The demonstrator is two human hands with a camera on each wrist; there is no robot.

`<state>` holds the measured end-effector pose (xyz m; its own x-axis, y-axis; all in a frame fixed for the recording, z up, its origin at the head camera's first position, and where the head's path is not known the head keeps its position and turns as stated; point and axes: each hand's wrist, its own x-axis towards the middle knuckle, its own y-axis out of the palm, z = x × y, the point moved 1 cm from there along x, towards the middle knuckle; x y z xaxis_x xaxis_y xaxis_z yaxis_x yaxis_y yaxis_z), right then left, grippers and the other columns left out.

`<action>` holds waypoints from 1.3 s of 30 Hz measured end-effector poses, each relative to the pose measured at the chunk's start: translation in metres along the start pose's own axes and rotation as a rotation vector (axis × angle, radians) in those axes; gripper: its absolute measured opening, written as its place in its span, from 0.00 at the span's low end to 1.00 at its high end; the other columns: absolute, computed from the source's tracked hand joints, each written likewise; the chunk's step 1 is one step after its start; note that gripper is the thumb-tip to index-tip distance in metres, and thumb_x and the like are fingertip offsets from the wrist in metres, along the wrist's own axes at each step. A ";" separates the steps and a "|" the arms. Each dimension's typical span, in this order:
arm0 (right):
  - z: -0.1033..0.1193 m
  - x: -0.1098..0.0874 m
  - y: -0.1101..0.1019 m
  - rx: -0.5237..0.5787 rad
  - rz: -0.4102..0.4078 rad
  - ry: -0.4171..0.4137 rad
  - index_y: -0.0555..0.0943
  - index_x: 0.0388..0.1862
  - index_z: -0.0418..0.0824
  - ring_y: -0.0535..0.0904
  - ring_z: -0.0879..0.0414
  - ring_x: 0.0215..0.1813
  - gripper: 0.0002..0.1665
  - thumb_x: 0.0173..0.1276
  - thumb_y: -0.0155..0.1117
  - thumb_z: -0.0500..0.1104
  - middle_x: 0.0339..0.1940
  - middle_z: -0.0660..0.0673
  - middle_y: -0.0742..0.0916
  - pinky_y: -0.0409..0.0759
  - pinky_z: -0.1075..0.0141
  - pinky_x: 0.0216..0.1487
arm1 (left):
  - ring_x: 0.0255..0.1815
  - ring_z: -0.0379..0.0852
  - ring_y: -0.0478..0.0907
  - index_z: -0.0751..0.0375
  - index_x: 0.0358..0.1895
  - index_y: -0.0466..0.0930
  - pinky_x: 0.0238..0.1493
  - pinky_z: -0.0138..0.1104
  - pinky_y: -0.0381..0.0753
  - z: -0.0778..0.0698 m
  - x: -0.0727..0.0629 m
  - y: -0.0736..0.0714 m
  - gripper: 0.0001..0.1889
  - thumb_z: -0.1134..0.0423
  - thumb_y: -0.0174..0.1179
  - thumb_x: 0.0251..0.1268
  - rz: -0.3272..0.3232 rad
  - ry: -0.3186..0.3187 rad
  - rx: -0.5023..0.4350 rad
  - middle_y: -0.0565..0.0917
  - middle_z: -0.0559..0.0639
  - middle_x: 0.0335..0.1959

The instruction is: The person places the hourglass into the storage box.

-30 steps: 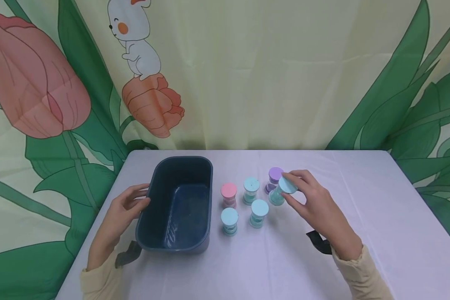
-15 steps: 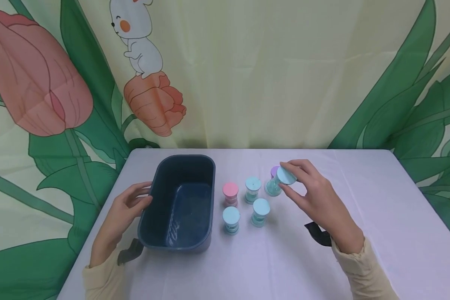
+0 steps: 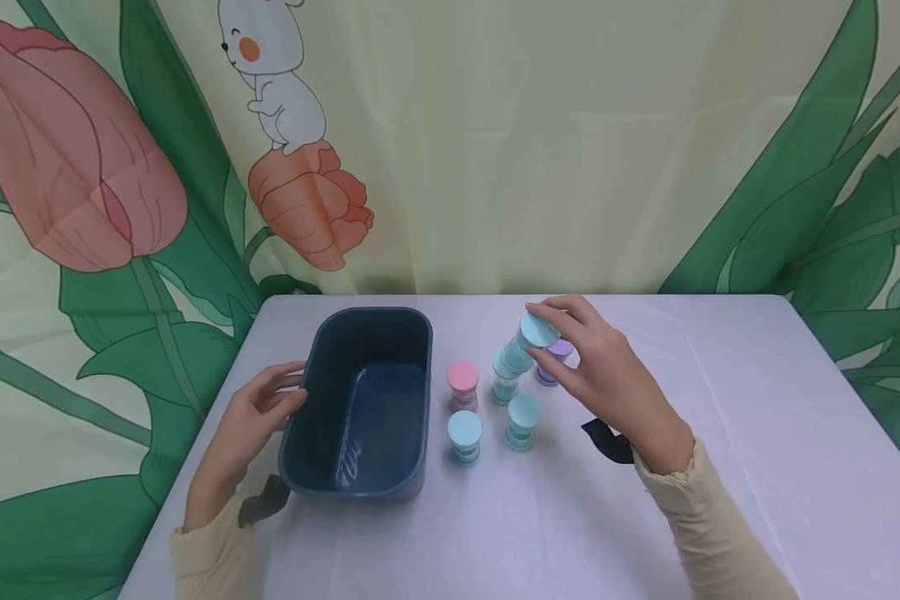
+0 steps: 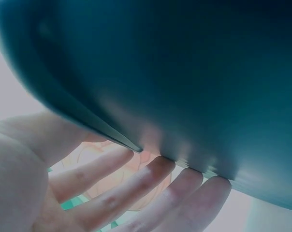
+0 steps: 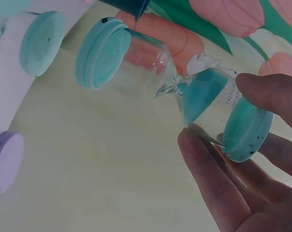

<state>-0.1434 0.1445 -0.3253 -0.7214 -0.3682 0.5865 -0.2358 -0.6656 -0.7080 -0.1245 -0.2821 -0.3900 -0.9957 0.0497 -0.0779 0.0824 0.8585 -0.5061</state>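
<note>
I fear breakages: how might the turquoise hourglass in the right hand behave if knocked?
The hourglass is probably fragile: it narrows to a thin, clear neck. Laid sideways, it may roll on its round end caps.

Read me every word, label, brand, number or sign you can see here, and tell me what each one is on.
"minutes", first letter faint: on the glass of the teal hourglass held in the right hand.
Second word beside it, same glass: too small and blurred to read with certainty; perhaps ends in "Glass".
Other hourglasses, blue bin, backdrop: no readable text.
</note>
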 end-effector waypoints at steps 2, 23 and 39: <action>0.002 0.005 0.002 0.015 0.005 -0.010 0.79 0.61 0.34 0.82 0.54 0.48 0.32 0.57 0.77 0.35 0.54 0.43 0.81 0.84 0.62 0.46 | 0.58 0.42 0.79 0.50 0.73 0.66 0.46 0.34 0.81 0.000 0.000 -0.001 0.29 0.49 0.57 0.73 -0.001 0.005 0.003 0.76 0.59 0.66; 0.017 0.045 0.021 0.093 0.075 -0.070 0.78 0.61 0.33 0.84 0.51 0.49 0.31 0.59 0.76 0.37 0.54 0.41 0.80 0.84 0.59 0.52 | 0.63 0.55 0.76 0.52 0.73 0.64 0.49 0.36 0.81 0.005 0.001 0.002 0.32 0.45 0.57 0.72 0.021 -0.017 0.015 0.74 0.59 0.68; 0.027 0.068 0.040 0.176 0.114 -0.085 0.79 0.59 0.34 0.81 0.54 0.49 0.28 0.60 0.75 0.36 0.52 0.42 0.80 0.82 0.63 0.52 | 0.55 0.34 0.79 0.52 0.72 0.66 0.47 0.33 0.81 0.002 0.002 -0.001 0.30 0.47 0.58 0.72 0.019 0.016 0.009 0.75 0.60 0.66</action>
<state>-0.1843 0.0757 -0.3029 -0.6777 -0.4963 0.5427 -0.0328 -0.7168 -0.6965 -0.1263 -0.2842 -0.3917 -0.9945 0.0745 -0.0740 0.1020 0.8525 -0.5126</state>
